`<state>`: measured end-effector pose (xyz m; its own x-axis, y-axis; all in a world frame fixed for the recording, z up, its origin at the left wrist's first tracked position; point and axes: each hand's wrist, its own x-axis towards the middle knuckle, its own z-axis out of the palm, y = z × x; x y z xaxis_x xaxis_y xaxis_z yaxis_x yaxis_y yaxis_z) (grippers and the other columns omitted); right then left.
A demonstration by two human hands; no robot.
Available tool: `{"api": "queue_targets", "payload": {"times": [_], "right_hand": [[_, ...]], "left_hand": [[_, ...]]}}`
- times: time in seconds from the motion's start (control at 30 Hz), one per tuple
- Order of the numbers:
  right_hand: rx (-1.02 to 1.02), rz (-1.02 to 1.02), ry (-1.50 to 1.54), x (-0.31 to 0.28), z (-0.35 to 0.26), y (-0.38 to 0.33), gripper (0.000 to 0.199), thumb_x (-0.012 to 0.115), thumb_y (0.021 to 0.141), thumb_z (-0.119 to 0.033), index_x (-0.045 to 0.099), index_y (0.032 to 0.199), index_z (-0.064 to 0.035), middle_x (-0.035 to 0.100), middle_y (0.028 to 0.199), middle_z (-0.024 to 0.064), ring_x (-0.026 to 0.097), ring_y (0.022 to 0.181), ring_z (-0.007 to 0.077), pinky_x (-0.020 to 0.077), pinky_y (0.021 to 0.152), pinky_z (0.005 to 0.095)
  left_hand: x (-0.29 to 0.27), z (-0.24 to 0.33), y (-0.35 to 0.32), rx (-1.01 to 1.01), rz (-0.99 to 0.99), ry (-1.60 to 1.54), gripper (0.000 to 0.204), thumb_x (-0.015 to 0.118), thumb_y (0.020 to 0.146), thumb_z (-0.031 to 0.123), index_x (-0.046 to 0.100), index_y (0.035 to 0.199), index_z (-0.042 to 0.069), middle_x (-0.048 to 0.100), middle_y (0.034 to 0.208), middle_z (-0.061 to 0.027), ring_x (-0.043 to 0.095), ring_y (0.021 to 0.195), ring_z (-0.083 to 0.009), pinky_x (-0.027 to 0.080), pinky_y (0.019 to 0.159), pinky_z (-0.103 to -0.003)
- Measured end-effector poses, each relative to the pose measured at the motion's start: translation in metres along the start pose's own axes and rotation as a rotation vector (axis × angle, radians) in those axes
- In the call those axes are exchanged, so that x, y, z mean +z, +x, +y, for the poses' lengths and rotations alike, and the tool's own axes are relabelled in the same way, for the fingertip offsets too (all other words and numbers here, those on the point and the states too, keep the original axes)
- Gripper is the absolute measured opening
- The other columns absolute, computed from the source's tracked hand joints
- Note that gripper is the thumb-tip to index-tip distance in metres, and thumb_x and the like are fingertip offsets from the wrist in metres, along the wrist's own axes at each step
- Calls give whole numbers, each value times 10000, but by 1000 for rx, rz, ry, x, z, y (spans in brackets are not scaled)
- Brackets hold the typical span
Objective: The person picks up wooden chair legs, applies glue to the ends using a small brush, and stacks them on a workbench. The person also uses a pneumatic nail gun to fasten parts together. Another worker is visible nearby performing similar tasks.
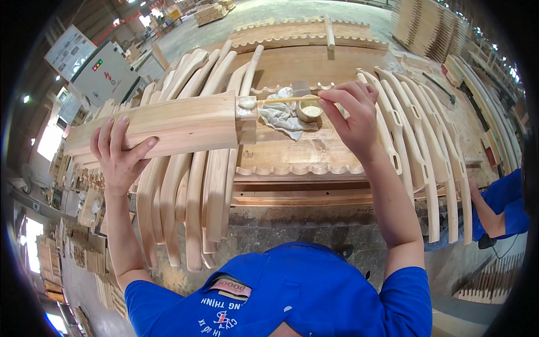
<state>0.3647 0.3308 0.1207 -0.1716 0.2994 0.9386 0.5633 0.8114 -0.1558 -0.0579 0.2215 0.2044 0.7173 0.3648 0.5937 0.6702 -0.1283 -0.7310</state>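
My left hand (122,151) grips a pale wooden board (185,124), fingers over its face and thumb along it. The board lies across several curved wooden pieces, its stepped tenon (246,124) pointing right. Between the thumb and fingers of my right hand (352,109) is a thin wooden stick (289,100), held level. Its far end meets a white, glue-like patch (247,103) on the tenon; whether it carries bristles I cannot tell. Under the stick stands a small cup (309,110) of white liquid, beside a crumpled white rag (286,119).
Curved wooden legs (193,208) crowd the left of the workbench (292,153); slotted ones (418,135) line the right. Scalloped strips (306,36) lie at the back. A co-worker's blue sleeve (505,196) shows at the right edge. A grey electrical cabinet (104,73) stands far left.
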Motion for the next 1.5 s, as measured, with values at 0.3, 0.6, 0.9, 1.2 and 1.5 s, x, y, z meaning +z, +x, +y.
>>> {"api": "queue_targets", "payload": {"times": [0.3, 0.6, 0.9, 1.2, 1.5], "right_hand": [[142, -184, 64, -10, -7, -12, 36, 680, 817, -159, 667, 838, -133, 578, 713, -33, 532, 724, 135, 300, 771, 317], [31, -60, -33, 3, -16, -15, 41, 690, 804, -169, 659, 826, -155, 576, 709, -44, 535, 729, 133, 292, 769, 329], [-17, -27, -80, 4, -14, -21, 80, 720, 768, -159, 672, 831, -150, 593, 743, -32, 536, 734, 147, 308, 769, 338], [29, -84, -108, 3, -20, -25, 83, 724, 765, -158, 658, 815, -151, 591, 757, -33, 541, 737, 146, 316, 782, 338], [21, -9, -154, 5, -27, -35, 110, 733, 748, -152, 674, 840, -166, 584, 795, -32, 530, 787, 152, 295, 796, 340]], "left_hand": [[-1, 0, -5, -14, 20, 20, 800, 835, 557, 274, 488, 1250, 472, 453, 1312, -43, 450, 1191, -299, 338, 969, -482], [0, 0, -3, 1, 3, 20, 783, 840, 555, 335, 499, 1250, 449, 465, 1315, -52, 451, 1198, -297, 337, 965, -474], [-1, 2, 1, -23, -13, -20, 842, 867, 469, 292, 523, 1224, 436, 464, 1320, -42, 445, 1208, -288, 338, 970, -463], [-8, 4, 2, -57, -22, -42, 832, 871, 462, 257, 533, 1203, 431, 468, 1318, -37, 449, 1206, -277, 333, 979, -450], [-15, 6, 2, -71, -35, -27, 801, 865, 483, 272, 537, 1197, 432, 472, 1319, -32, 454, 1201, -273, 330, 986, -446]]}}
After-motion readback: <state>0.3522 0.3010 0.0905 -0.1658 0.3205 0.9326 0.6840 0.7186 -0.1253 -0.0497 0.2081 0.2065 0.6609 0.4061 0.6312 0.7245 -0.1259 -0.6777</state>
